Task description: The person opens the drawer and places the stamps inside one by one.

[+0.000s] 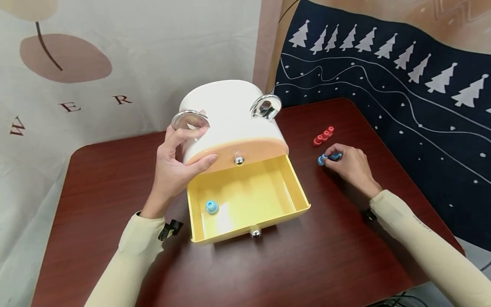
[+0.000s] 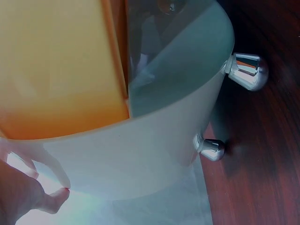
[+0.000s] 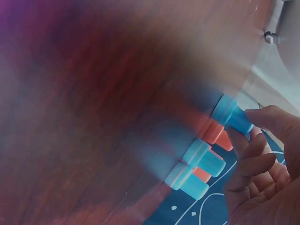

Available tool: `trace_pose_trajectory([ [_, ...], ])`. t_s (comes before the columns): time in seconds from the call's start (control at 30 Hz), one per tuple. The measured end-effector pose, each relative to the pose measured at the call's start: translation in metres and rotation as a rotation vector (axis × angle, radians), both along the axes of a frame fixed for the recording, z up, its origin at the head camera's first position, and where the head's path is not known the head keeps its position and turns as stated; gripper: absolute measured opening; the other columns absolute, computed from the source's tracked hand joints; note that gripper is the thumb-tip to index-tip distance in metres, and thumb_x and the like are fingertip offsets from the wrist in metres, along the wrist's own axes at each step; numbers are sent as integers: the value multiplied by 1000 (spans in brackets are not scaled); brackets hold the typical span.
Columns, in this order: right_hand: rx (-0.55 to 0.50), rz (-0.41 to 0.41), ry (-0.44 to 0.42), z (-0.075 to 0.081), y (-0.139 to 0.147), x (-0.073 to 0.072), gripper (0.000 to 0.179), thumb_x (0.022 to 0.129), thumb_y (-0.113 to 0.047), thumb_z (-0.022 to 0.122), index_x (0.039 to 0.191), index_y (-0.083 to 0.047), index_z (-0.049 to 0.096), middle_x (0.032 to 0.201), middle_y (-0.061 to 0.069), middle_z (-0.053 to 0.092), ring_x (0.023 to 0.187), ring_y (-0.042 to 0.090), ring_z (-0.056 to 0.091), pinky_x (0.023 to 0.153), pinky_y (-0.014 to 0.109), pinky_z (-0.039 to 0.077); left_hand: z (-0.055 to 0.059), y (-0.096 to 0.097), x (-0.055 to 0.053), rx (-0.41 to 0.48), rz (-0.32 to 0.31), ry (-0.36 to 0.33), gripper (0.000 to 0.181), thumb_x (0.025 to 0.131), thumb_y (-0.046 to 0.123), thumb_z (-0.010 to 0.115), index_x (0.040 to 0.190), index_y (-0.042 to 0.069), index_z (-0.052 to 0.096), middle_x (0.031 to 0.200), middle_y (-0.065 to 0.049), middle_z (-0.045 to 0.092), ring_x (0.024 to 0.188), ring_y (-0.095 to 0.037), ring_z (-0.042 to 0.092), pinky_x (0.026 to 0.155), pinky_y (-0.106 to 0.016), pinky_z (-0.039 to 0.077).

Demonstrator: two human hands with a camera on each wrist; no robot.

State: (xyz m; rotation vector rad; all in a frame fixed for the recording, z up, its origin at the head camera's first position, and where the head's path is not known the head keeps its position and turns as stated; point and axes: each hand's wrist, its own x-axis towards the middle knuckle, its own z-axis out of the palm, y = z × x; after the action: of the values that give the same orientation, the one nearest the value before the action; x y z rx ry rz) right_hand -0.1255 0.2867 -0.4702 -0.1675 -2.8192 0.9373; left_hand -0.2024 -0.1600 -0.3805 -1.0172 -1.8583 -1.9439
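Note:
My left hand (image 1: 172, 160) grips the left side of a white drawer box (image 1: 226, 102), its fingers by one silver ring-shaped ear (image 1: 189, 113) and its thumb on the peach front. Below that front the yellow drawer (image 1: 299, 183) is pulled out. One light blue peg (image 1: 212, 207), wide at its base, stands inside at the left. To the right of the box, my right hand (image 1: 353, 165) pinches a blue peg (image 3: 229, 113) between thumb and fingertips, close over the table. Two more blue pegs (image 3: 205, 157) stand beside it in the right wrist view, partly hidden by the hand in the head view.
A row of red pegs (image 1: 324, 136) stands just behind the blue ones on the dark red wooden table (image 1: 107, 192). Printed cloths (image 1: 364, 76) hang behind the table and along its right. The drawer's silver knob (image 1: 255, 233) points toward me.

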Motion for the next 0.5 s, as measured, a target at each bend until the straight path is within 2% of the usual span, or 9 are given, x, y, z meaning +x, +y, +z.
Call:
trace_pose_trajectory([
  [0.17,-1,39,3,5,-12,12,14,98,-19,84,108,-11,78,93,8,72,77,24,57,66,32,47,-4,-8,0,11,1,0,52,73,-10,91,121,-8,74,129,-19,67,140,-37,42,104,-36,45],
  [0.3,-21,32,108,19,-19,29,14,95,-19,88,105,-12,80,84,4,68,72,18,54,61,25,40,-5,-7,-2,-1,-1,-11,53,72,-12,91,123,-8,73,131,-17,66,140,-37,42,103,-36,47],
  [0.4,-42,21,181,31,-25,40,14,93,-18,90,103,-13,81,85,2,69,71,13,53,61,21,39,-4,-5,-3,-13,15,-23,53,73,-10,91,123,-6,74,131,-15,67,139,-34,43,101,-35,49],
  [0.5,-75,5,197,45,-33,50,14,92,-20,91,103,-16,82,86,0,70,73,10,53,62,21,39,-3,-4,-3,-15,21,-32,52,74,-8,92,123,-4,75,132,-14,67,138,-32,44,98,-35,50],
])
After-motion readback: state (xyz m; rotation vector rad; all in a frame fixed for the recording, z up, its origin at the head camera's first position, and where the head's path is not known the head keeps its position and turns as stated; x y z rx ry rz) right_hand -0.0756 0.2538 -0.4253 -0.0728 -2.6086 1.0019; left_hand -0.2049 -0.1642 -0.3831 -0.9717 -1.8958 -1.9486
